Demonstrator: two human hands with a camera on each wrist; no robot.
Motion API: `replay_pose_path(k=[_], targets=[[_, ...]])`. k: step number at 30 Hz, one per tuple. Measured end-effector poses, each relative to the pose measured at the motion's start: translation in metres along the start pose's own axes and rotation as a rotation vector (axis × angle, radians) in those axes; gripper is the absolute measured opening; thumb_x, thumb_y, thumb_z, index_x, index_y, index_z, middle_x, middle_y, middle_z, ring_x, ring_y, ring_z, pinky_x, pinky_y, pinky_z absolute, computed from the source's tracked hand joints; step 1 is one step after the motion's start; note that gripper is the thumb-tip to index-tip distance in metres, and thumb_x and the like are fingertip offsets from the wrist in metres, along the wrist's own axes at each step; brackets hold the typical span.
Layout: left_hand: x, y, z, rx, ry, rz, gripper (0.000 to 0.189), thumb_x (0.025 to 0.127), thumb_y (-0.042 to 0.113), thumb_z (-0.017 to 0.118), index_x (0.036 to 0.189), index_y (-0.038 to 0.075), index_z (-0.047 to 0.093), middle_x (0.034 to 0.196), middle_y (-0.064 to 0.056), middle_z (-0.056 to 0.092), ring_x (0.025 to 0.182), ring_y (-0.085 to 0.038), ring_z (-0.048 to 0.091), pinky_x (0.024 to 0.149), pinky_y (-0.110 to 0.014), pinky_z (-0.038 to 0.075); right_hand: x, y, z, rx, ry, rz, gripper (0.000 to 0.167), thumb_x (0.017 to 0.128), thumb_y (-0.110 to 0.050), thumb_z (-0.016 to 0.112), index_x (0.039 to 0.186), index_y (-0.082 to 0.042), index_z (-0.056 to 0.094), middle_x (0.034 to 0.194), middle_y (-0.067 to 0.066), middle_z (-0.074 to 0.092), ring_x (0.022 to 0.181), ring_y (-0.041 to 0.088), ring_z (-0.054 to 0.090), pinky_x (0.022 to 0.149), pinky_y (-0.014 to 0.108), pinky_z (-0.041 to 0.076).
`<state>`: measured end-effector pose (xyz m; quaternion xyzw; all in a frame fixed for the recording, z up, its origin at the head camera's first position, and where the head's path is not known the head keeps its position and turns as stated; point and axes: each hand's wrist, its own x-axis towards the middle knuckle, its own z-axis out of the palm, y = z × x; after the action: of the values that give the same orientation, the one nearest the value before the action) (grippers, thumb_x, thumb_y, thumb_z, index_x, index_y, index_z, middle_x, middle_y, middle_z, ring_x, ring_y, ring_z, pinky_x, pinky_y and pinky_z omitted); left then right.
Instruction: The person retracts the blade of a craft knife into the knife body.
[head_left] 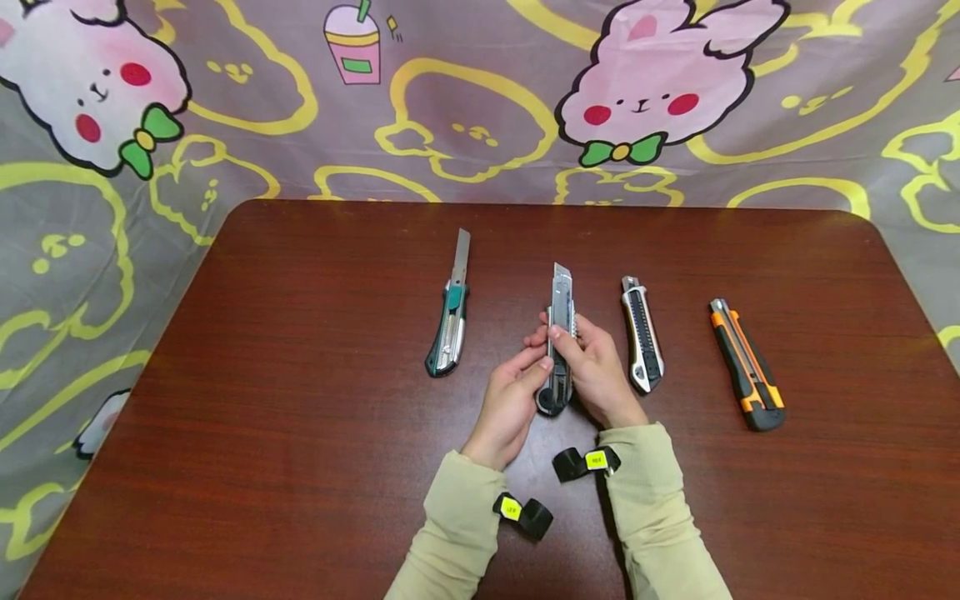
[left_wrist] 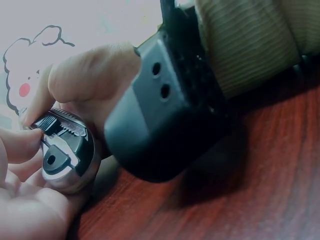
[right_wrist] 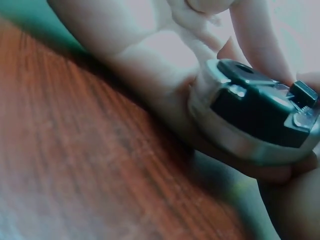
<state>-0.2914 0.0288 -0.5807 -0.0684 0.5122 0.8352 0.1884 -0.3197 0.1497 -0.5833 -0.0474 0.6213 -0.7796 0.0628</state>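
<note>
Both hands hold a silver-and-black snap-off utility knife (head_left: 557, 387), its broad blade (head_left: 562, 287) out and pointing away from the body. My left hand (head_left: 502, 408) grips the handle from the left, with the thumb on its upper face. From the other side my right hand (head_left: 603, 375) grips it, the thumb lying higher up near the blade. Up close in the left wrist view, a ribbed black slider (left_wrist: 49, 125) has fingertips right at it. The rounded butt of the knife (right_wrist: 255, 112) faces the camera in the right wrist view.
On the brown table (head_left: 300, 467) lies a green-and-silver knife (head_left: 450, 329) with its blade out, to the left. A white-and-black knife (head_left: 642, 337) and an orange-and-black knife (head_left: 747, 367) lie to the right. A patterned curtain (head_left: 465, 108) hangs behind.
</note>
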Motion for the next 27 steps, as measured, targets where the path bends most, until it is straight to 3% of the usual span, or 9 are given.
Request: replay_pose_path(k=[18,27], targets=[[0.0005,-0.0008,0.0003,-0.031,0.006,0.010,0.037,0.100,0.006,0.044,0.134,-0.007,0.050,0.137,-0.020,0.054,0.122,-0.017,0.053,0.107,-0.032,0.047,-0.0014,-0.0020,0.0003,0.044,-0.084,-0.016,0.042,0.096,0.001,0.047,0.132,0.019,0.036,0.099,-0.005,0.072,0.095,0.009,0.066,0.086,0.017,0.053],[0.0000,0.0004,0.0009,-0.040,-0.012,0.034,0.038,0.100,0.005,0.043,0.135,-0.010,0.047,0.137,-0.023,0.053,0.120,-0.015,0.054,0.106,-0.029,0.047,-0.0018,-0.0034,-0.0032,0.070,-0.144,-0.028,0.047,0.094,0.006,0.047,0.136,0.019,0.030,0.108,-0.004,0.071,0.103,0.011,0.065,0.088,0.019,0.054]])
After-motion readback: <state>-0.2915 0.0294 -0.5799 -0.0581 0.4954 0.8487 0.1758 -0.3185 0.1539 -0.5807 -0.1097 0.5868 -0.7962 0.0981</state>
